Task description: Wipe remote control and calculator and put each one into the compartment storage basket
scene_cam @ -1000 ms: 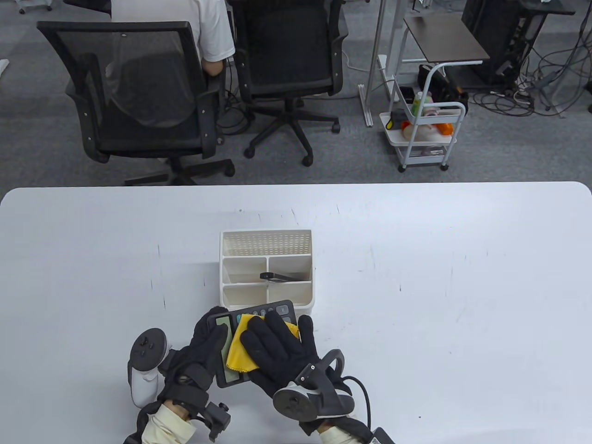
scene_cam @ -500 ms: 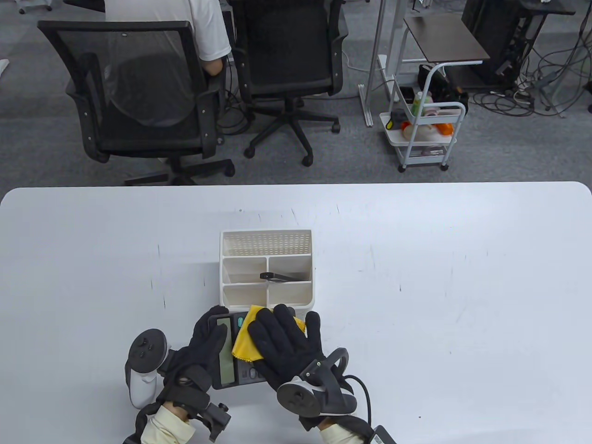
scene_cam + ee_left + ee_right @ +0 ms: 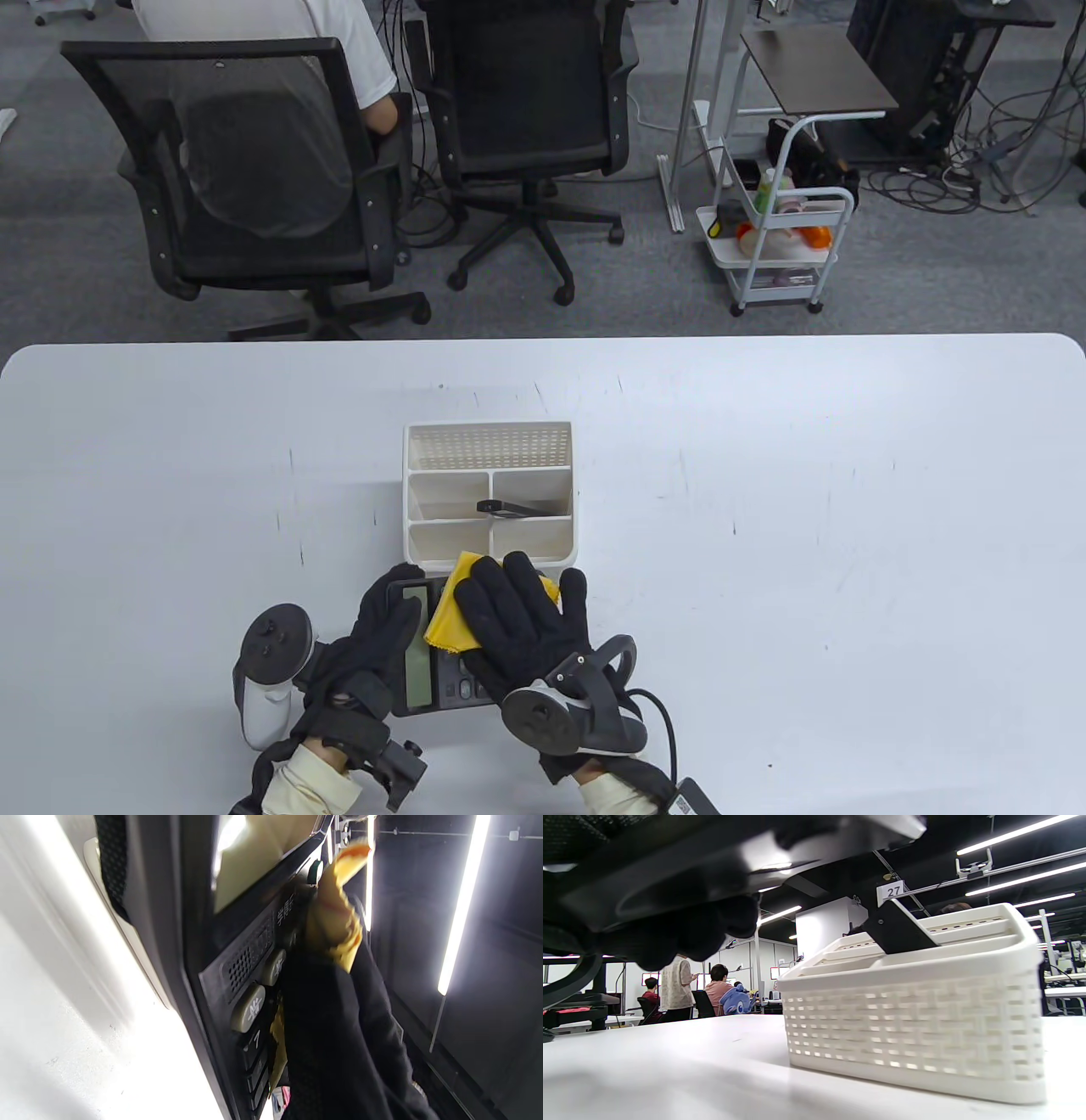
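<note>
**Yellow cloth on calculator, remote in basket**

I see the dark grey rectangular calculator (image 3: pixel 434 671) lying flat on the white table (image 3: pixel 806 526), near its front edge, with the far end just in front of the basket. My left hand (image 3: pixel 373 637), in a black sensor glove, grips the calculator along its left edge; the fingers curl over the far left corner and lie beside the pale display strip. My right hand (image 3: pixel 522 628) lies flat on the keypad, fingers straight and slightly spread, pressing the small yellow cleaning cloth (image 3: pixel 448 615) down onto the keys. The cloth shows at the left of the palm, with a corner past the fingertips toward the basket.

The left wrist view is turned on its side: calculator (image 3: pixel 237 984) close up, grey round keys and a speaker-like grille, yellow cloth (image 3: pixel 337 916) bunched under the black gloved right hand (image 3: pixel 335 1035).

The white plastic compartment storage basket (image 3: pixel 489 424) stands on the table just beyond the calculator. The black slim remote control (image 3: pixel 512 508) sits tilted in the right middle compartment. In the right wrist view the basket (image 3: pixel 912 1027) shows its woven-pattern wall, and the remote's black end (image 3: pixel 897 929) sticks up above the rim.

Beyond the table: two black mesh office chairs (image 3: pixel 254 170), a person in a white shirt (image 3: pixel 254 21) seated in one, and a white trolley (image 3: pixel 785 246).
</note>
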{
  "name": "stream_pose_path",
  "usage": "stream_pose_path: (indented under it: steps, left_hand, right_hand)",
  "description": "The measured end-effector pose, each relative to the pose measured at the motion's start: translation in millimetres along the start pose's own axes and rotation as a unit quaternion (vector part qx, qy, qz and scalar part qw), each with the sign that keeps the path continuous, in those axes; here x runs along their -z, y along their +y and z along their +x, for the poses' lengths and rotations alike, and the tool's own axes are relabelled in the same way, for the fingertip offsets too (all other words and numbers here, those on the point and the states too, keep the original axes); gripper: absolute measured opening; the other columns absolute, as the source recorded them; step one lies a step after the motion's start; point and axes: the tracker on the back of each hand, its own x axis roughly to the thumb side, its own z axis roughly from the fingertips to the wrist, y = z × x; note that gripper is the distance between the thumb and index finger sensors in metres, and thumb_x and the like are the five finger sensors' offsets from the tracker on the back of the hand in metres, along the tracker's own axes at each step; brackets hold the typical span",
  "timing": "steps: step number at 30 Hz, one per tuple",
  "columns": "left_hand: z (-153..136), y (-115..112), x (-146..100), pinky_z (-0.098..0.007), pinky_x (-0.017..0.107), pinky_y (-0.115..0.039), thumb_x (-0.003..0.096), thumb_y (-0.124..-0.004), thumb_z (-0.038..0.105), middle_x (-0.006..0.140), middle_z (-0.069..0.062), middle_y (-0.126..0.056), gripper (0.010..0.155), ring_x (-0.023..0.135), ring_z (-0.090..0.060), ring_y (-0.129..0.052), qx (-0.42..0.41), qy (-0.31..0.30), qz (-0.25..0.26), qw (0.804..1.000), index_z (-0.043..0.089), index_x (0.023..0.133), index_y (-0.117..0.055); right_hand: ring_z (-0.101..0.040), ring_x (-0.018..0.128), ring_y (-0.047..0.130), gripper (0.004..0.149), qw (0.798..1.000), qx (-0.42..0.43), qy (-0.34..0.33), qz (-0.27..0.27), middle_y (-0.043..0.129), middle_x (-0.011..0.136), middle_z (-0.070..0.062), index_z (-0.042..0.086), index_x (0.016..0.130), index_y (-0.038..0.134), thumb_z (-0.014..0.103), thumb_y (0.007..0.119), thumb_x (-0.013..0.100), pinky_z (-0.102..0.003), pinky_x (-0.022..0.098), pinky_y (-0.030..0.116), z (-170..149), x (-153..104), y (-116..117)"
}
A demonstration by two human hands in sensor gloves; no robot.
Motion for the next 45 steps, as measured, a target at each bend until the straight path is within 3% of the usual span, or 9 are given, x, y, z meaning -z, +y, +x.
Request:
stream_pose_path:
  steps: [6, 12, 19, 27, 39, 45]
  left_hand:
    - [-3, 3, -1, -0.044, 0.048, -0.092, 0.0621, -0.052, 0.045, 0.101, -0.015, -0.073, 0.056, 0.073, -0.035, -0.101, -0.019, 0.008, 0.017, 1.0, 0.023, 0.111, -0.033]
    - [-1, -1, 0, -0.044, 0.048, -0.092, 0.062, -0.053, 0.045, 0.101, -0.015, -0.074, 0.056, 0.073, -0.035, -0.101, -0.001, 0.001, -0.003, 1.0, 0.024, 0.111, -0.034]
    - [1, -5, 1, -0.044, 0.048, -0.092, 0.0619, -0.053, 0.045, 0.101, -0.015, -0.074, 0.057, 0.073, -0.035, -0.101, 0.016, -0.008, -0.016, 1.0, 0.024, 0.111, -0.034]
    - [0, -2, 0, -0.044, 0.048, -0.092, 0.062, -0.053, 0.045, 0.101, -0.015, -0.074, 0.057, 0.072, -0.035, -0.101, 0.01, -0.004, 0.002, 1.0, 0.024, 0.111, -0.034]
    - [-1, 2, -1, -0.044, 0.048, -0.092, 0.0619, -0.053, 0.045, 0.101, -0.015, -0.074, 0.057, 0.073, -0.035, -0.101, 0.01, -0.005, 0.006, 1.0, 0.024, 0.111, -0.034]
    - [0, 0, 0, -0.044, 0.048, -0.092, 0.0618, -0.053, 0.045, 0.101, -0.015, -0.074, 0.057, 0.072, -0.035, -0.101, 0.014, -0.011, -0.001, 1.0, 0.024, 0.111, -0.034]
  right_hand:
    - [-0.043, 0.108, 0.034, 0.061, 1.0, -0.001, -0.021, 0.005, 0.042, 0.122, -0.016, 0.014, 0.115, 0.047, 0.04, 0.059, 0.061, -0.078, 0.062, 0.03, -1, -11, -1]
    - [-0.042, 0.109, 0.033, 0.06, 0.998, 0.001, -0.069, 0.011, 0.042, 0.122, -0.015, 0.016, 0.115, 0.047, 0.04, 0.059, 0.061, -0.078, 0.062, 0.029, 14, -9, 4]
    - [-0.041, 0.109, 0.03, 0.061, 0.999, -0.005, -0.036, -0.001, 0.038, 0.123, -0.014, 0.017, 0.116, 0.044, 0.041, 0.058, 0.062, -0.078, 0.063, 0.028, 11, -2, 4]
    - [-0.042, 0.109, 0.032, 0.061, 1.0, 0.007, 0.002, -0.002, 0.04, 0.122, -0.016, 0.015, 0.115, 0.046, 0.04, 0.058, 0.062, -0.078, 0.062, 0.029, -3, -11, -1]
    - [-0.042, 0.108, 0.034, 0.06, 0.999, 0.004, -0.053, 0.011, 0.042, 0.122, -0.016, 0.015, 0.115, 0.048, 0.04, 0.059, 0.061, -0.078, 0.062, 0.03, 14, -12, 4]
    - [-0.042, 0.109, 0.032, 0.06, 0.999, -0.008, -0.042, 0.004, 0.04, 0.122, -0.015, 0.016, 0.115, 0.046, 0.04, 0.058, 0.061, -0.078, 0.063, 0.029, 13, -8, 4]
